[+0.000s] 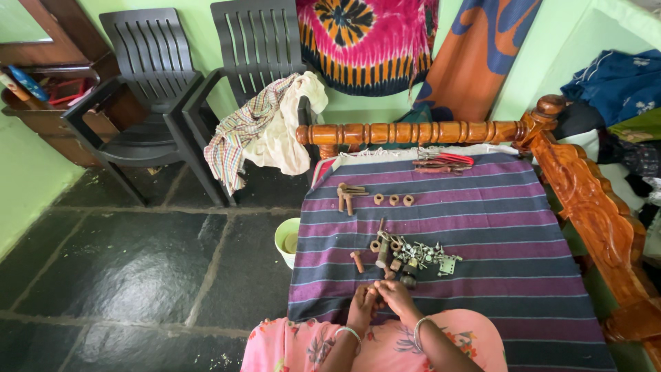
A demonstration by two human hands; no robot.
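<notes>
The left hand (360,308) and the right hand (395,295) are brought together low over the striped cloth (496,227), fingers curled inward and touching. A small rusty bolt (372,288) is pinched between the fingertips of both hands; how it is gripped cannot be told more finely. Bangles are worn on both wrists.

Just beyond the hands a heap of rusty nuts and bolts (406,253) is spread on the cloth, with a single bolt (357,261) to its left. Further off, three nuts (393,200) are lined up beside a few bolts (346,195), and red-handled pliers (441,162) lie near the carved wooden rail (413,132).

The cloth's left edge drops to the dark stone floor (124,269), where a pale green bucket (287,240) stands. Bare cloth is left to the right.
</notes>
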